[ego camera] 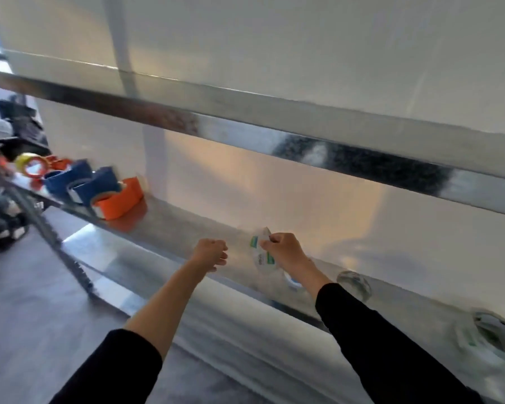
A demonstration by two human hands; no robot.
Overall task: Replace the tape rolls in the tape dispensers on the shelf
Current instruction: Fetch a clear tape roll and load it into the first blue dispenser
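Right hand [283,250]: thumb and fingertips pinch the top edge of the clear film on a wrapped tape roll [263,255]. The pack hangs below the pinch, just over the shelf [169,220]. A green-and-white label shows through. The roll itself is blurred, so its width can't be told.

Left hand [212,253]: just beside the pack on its far side from the right hand, not touching it. Fingers are curled in, with nothing visible in them.

Tape dispensers sit well out past the left hand along the shelf. The orange dispenser [120,196] is nearest, then the blue dispensers [96,185], then a yellow roll [31,166] with a red core. On the right hand's outer side, a clear roll [353,282] lies near the forearm. Another roll in loose wrapper [496,330] lies further out.

Handling, judged:
- The roll is probably light, a stiff ring on a core.
- The film looks thin and slick. A pinch on film alone lets the roll swing, and the film may tear.
- A better hold is across the roll's outer rim, or fingers through the core, with the left hand stripping the film.
- The dispensers look like light plastic and will likely slide on the polished metal. Grip the body and stay off the cutter edge.

Step, probably: unwrapping a fresh roll, with no dispenser picked up yet.
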